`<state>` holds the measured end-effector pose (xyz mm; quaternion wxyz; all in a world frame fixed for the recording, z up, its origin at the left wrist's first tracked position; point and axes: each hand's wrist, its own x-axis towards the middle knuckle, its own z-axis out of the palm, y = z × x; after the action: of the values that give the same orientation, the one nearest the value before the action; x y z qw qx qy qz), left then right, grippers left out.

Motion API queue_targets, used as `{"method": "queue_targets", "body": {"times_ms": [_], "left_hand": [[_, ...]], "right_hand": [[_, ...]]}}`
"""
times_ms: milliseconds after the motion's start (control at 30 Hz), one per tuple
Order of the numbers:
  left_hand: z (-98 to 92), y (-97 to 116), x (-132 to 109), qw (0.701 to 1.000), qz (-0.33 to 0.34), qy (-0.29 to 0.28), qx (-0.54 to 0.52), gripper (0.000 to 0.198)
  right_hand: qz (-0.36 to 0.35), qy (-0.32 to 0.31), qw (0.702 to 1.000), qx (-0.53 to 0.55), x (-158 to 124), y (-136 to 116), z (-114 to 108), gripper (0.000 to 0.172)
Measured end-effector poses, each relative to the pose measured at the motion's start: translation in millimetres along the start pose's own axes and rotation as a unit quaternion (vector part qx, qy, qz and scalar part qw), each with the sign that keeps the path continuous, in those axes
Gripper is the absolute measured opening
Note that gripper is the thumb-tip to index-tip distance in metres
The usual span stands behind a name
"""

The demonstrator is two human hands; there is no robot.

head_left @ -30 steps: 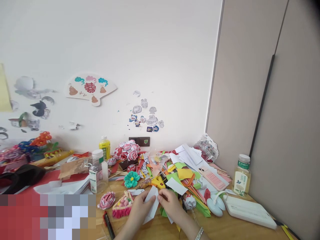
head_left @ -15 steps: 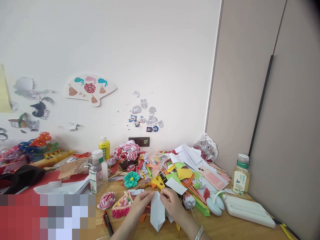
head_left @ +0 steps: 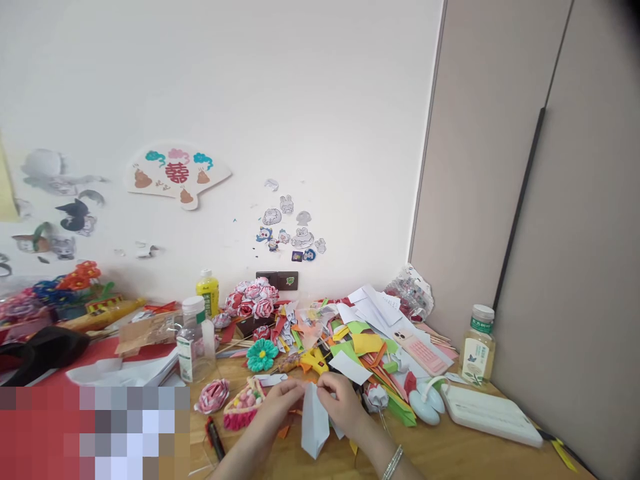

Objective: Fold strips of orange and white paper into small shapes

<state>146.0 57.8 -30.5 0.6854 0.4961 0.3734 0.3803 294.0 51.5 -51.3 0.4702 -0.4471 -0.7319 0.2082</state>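
A folded piece of white paper (head_left: 315, 427) hangs between my hands, its lower end narrowing to a point. My left hand (head_left: 283, 403) pinches its upper left corner. At the upper right edge, the fingers of my right hand (head_left: 341, 403) are closed on the same paper. A triangular cake-slice craft (head_left: 245, 403) with pink trim and small pompoms lies just left of my left hand. Beyond my hands are a yellow glue gun (head_left: 315, 361) and a loose white paper piece (head_left: 351, 368). A crumpled white paper flower (head_left: 376, 397) lies right of my right hand.
Coloured paper scraps (head_left: 367, 343) heap toward the wall, with a pink phone (head_left: 423, 352) on them. Bottles stand at left (head_left: 193, 340) and right (head_left: 477, 347). A white box-like device (head_left: 493, 415) and a light-blue rounded object (head_left: 427, 403) lie right. A marker (head_left: 215, 439) lies left on the wooden table (head_left: 445, 453).
The paper between my hands has turned slightly and looks narrower toward its top. Both hands keep their grip at its upper edge. The whole view has shifted a little.
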Motion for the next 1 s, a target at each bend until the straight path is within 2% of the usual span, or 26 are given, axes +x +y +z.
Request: {"method": "queue_targets", "body": {"times_ms": [300, 533, 667, 767, 1000], "left_hand": [[3.1, 4.0, -5.0, 1.000, 0.001, 0.001, 0.022, 0.035], [0.4, 4.6, -4.4, 0.999, 0.009, -0.017, 0.035, 0.033], [-2.2, 2.3, -1.0, 0.996, 0.001, 0.019, 0.082, 0.035], [-4.0, 1.2, 1.4, 0.992, 0.006, 0.041, 0.117, 0.036], [-4.5, 2.0, 2.7, 0.989, 0.026, 0.041, 0.137, 0.039]], "right_hand": [[-0.008, 0.013, 1.000, -0.021, 1.2, 5.3, 3.5, 0.016], [0.050, -0.016, 0.997, 0.051, 1.7, 9.1, 0.8, 0.022], [0.070, -0.053, 0.992, 0.090, 1.6, 10.0, -3.5, 0.023], [0.081, -0.055, 0.990, 0.101, 1.6, 9.8, -4.3, 0.022], [0.114, -0.054, 0.984, 0.126, 3.6, 10.8, -1.6, 0.019]]}}
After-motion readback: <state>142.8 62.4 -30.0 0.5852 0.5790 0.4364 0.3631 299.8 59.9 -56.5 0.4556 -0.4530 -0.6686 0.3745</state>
